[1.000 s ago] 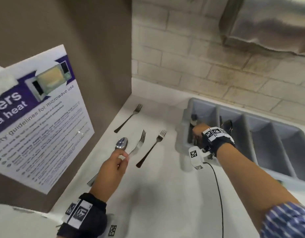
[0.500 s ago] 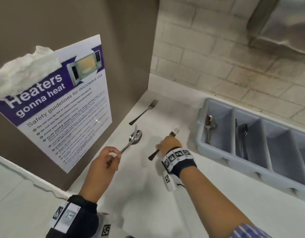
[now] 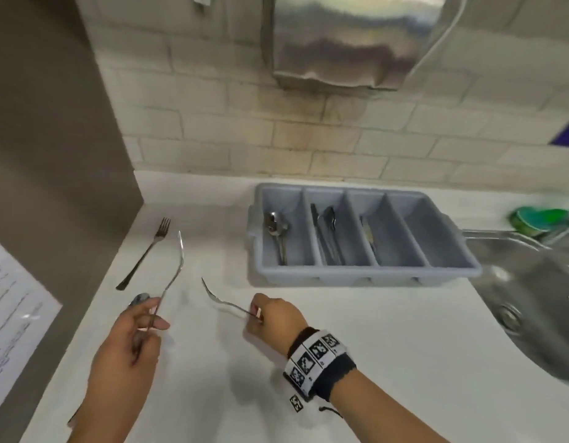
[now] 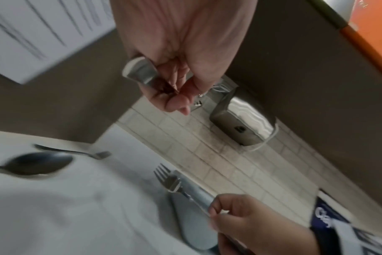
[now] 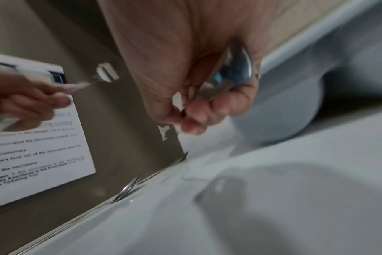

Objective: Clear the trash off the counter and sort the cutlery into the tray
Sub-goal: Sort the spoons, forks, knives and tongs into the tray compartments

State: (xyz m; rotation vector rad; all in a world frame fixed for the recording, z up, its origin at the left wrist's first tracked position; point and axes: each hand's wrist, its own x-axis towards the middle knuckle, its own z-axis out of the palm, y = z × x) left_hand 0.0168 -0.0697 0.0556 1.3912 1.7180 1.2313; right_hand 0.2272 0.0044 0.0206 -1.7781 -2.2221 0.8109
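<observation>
1. My left hand (image 3: 134,342) is pinching a fork (image 3: 175,273), tines pointing away.
2. My right hand (image 3: 276,318) is pinching another fork (image 3: 224,302), pointing left.
3. The tray (image 3: 366,276) is lying just beyond my right hand, slots running away from me.

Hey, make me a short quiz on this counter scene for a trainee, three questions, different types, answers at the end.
1. True or false: the right hand grips a spoon.
2. How many compartments has the grey tray? A three, B four, C five.
3. How many forks lie on the counter, untouched by either hand?
Key: 1 false, it grips a fork; 2 B; 3 one, the lone fork.
</observation>
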